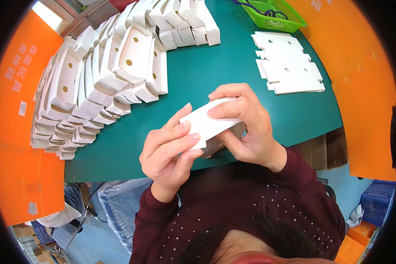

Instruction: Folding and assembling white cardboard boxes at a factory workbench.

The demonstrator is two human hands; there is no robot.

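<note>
Both hands pinch a white die-cut card box blank [207,123] above the near edge of a green table [215,75], its long axis running left-right; left hand [169,152] grips the near-left end, right hand [246,127] clasps the far-right. Folded boxes [97,75] crowd the far left; flat blanks [288,64] lie far right beside a green basket [275,15].

A white, partly folded cardboard box [209,124] tilted above the table edge.

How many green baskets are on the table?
1. The green basket sits at the far edge of the green table, beyond the stack of flat white cardboard blanks. Its top is cut off by the picture's rim.
</note>
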